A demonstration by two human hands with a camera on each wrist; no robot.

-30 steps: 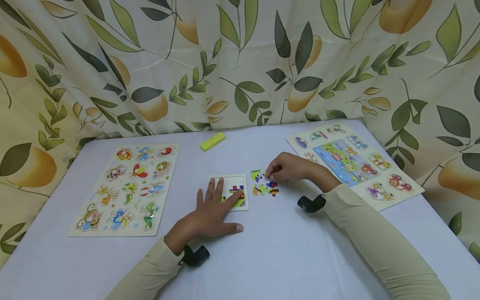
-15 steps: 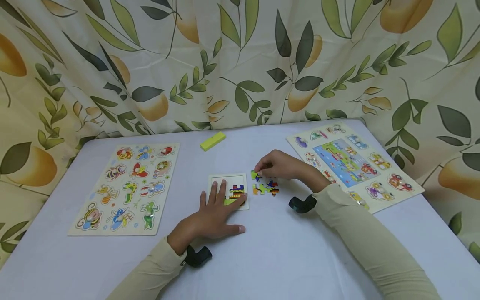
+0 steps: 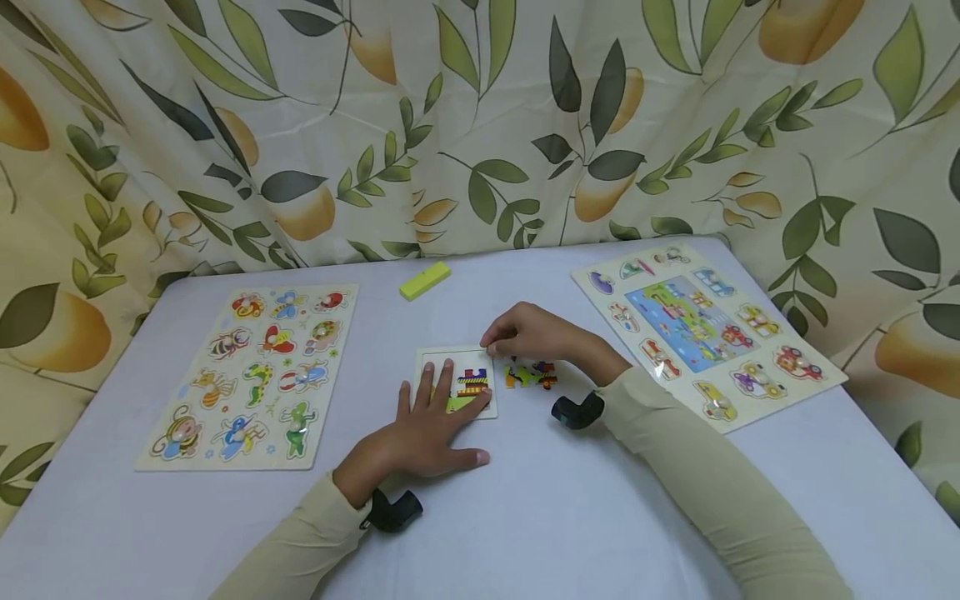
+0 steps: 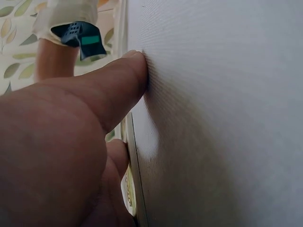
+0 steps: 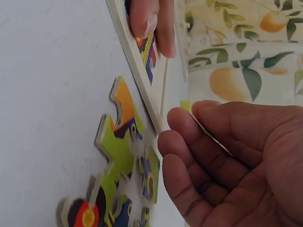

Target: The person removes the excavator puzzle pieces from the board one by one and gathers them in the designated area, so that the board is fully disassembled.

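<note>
My left hand (image 3: 423, 433) lies spread over a small white puzzle tray (image 3: 492, 408), fingers on its left and lower part and thumb on the cloth. A train-like picture in yellow, red and purple (image 3: 472, 382) shows partly inside the tray. At the tray's upper right corner, my right hand (image 3: 528, 332) pinches a puzzle piece between thumb and fingers. Only a thin pale edge of this piece (image 5: 217, 141) shows in the right wrist view; the fingers hide the rest. Several loose jigsaw pieces (image 3: 529, 377) lie just right of the tray, below the right hand.
A board of insect figures (image 3: 258, 383) lies at the left, and one with vehicle figures (image 3: 705, 333) at the right. Toward the back is a yellow-green block (image 3: 425, 281). The white cloth-covered table (image 3: 570, 508) ends at a leaf-patterned curtain (image 3: 480, 125).
My right hand has moved left from the loose pieces to the tray's corner, taking a puzzle piece along. The left hand shifted slightly, then stayed spread on the tray.
</note>
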